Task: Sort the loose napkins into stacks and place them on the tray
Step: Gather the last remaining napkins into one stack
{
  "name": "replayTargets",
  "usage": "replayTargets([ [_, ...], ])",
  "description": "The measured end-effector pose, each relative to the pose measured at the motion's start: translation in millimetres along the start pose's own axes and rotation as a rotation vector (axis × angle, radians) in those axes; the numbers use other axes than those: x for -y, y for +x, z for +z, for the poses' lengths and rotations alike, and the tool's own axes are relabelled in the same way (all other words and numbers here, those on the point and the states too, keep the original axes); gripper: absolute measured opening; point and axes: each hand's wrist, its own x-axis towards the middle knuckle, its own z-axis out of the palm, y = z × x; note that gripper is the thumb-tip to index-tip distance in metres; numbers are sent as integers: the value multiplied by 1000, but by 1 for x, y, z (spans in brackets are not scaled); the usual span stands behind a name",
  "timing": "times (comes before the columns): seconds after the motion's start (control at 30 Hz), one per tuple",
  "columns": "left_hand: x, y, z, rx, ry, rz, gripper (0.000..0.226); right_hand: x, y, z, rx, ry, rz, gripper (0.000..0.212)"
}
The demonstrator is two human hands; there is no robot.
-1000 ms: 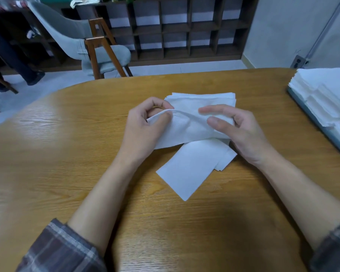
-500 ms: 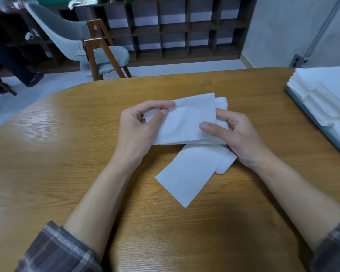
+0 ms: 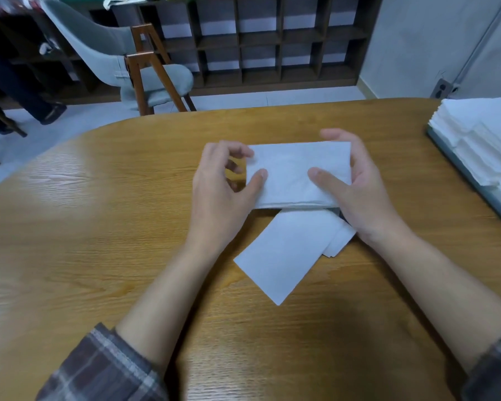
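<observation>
Hands, two, both on the job as I watch from my end.

- Left hand (image 3: 223, 192): half closed. The thumb lies on top of the napkin stack (image 3: 298, 175) near its left end, the forefinger curls over the far left corner, and the other fingers are bent behind the edge. It pinches the stack.
- Right hand (image 3: 359, 195): wrapped round the stack's right end, thumb flat on top, fingers curved behind the far right corner. It grips the stack.
- Napkin stack: white, several sheets thick, long side facing me, level between the two hands, edges roughly squared. I cannot tell whether it rests on what lies below or is held just clear.
- Loose napkins (image 3: 284, 250): directly on my side of the stack, partly under it, turned askew, one corner pointing toward me, more sheets fanned out at the right.
- Tray (image 3: 457, 162): well to the right of the stack, at the surface's right edge, bearing stepped piles of stacked napkins (image 3: 489, 134).
- Surface (image 3: 99, 227): wood grain, rounded far edge beyond the stack. Bare wood left of the stack and between stack and tray.
- Chair (image 3: 156, 73): on the floor beyond the stack, to the left.
</observation>
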Motion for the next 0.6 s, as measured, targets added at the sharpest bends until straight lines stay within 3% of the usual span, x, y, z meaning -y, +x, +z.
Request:
replayTargets([
  [0.07, -3, -3, 2, 88, -4, -85, 30, -4, 6, -9, -72, -30, -19, 63],
  [0.13, -4, -6, 7, 289, 61, -186, 34, -8, 10, -16, -134, -155, -59, 66],
  [0.27, -4, -12, 14, 514, 133, -185, 36, -7, 12, -18, -85, -308, -153, 39],
  [0.33, -5, -12, 14, 552, 71, -177, 31, -8, 11, -17, -44, -341, -150, 27],
  [0.47, -4, -9, 11, 552, -78, -240, 27, -10, 11, -17, -15, -296, -100, 32],
  [0.6, -7, -3, 4, 533, -201, -244, 23, -1, 7, -14, 36, -215, -63, 19],
])
